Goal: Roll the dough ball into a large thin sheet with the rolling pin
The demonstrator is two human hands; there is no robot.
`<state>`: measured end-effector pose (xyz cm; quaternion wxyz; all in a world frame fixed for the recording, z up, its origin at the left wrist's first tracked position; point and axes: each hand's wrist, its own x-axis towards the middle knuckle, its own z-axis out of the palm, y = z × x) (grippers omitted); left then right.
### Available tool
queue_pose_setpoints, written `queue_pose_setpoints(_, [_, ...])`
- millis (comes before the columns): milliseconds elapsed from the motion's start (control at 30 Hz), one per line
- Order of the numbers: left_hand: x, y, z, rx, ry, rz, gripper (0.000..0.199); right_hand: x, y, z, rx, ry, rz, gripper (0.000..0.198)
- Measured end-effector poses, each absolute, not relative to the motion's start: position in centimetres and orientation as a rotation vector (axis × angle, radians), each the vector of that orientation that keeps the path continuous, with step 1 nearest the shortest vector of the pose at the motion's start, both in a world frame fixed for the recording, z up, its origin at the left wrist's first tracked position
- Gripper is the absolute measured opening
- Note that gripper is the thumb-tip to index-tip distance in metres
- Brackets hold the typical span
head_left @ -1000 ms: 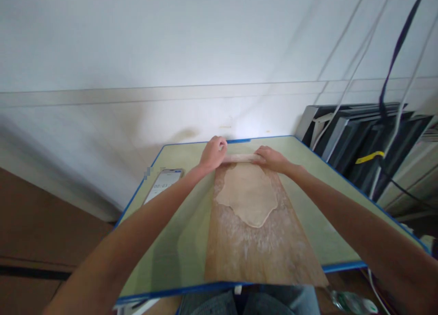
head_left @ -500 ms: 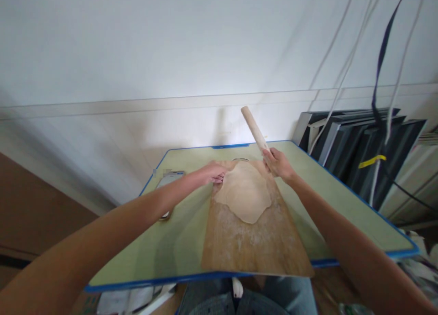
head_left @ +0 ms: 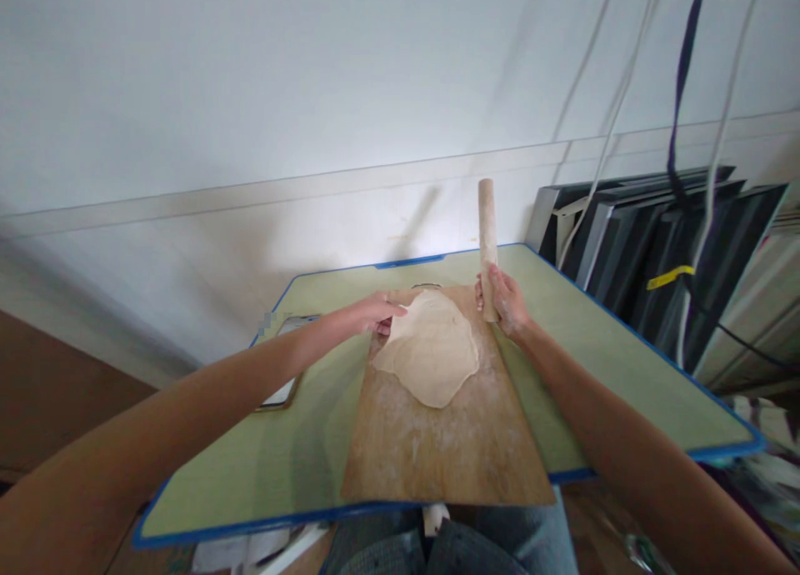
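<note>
A thin, uneven round of rolled dough [head_left: 434,350] lies on the far half of a wooden board [head_left: 437,454], which is dusted with flour. My left hand [head_left: 378,312] pinches the dough's upper left edge, thumb on top and fingers beneath. To the right of the dough, my right hand [head_left: 503,298] is wrapped round the lower part of a rolling pin [head_left: 487,225]. The pin stands nearly upright, clear of the dough.
The board rests on a pale green table [head_left: 600,375] with a blue rim. Under my left forearm lies a phone [head_left: 284,392]. Dark flat panels [head_left: 650,258] lean by the wall at right, where cables [head_left: 678,100] hang. My legs [head_left: 525,533] are below the table's front edge.
The rolling pin has swung from a leftward tilt to nearly upright in my right hand. My left hand still holds the dough's edge, its thumb now on top. The view has turned slightly.
</note>
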<state>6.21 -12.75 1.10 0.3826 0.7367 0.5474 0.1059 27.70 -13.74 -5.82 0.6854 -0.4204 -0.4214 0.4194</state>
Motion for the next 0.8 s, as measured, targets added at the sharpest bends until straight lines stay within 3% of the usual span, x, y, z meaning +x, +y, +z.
queue_pose_setpoints(133, [6.2, -12.9, 0.4, 2.106, 1.457, 0.196, 0.011, 27.3, -13.6, -6.0, -0.928, -0.907, 0.976, 0.046])
queue_pose_setpoints(333, [7.1, -14.9, -1.5, 2.500, 1.668, 0.249, 0.032, 26.7, -13.6, -5.9, -0.923, -0.897, 1.027, 0.041])
queue_pose_setpoints(800, [7.5, -14.8, -1.5, 2.731, 1.783, 0.180, 0.027, 26.9, -13.4, -5.9, -0.946, -0.887, 1.042, 0.040])
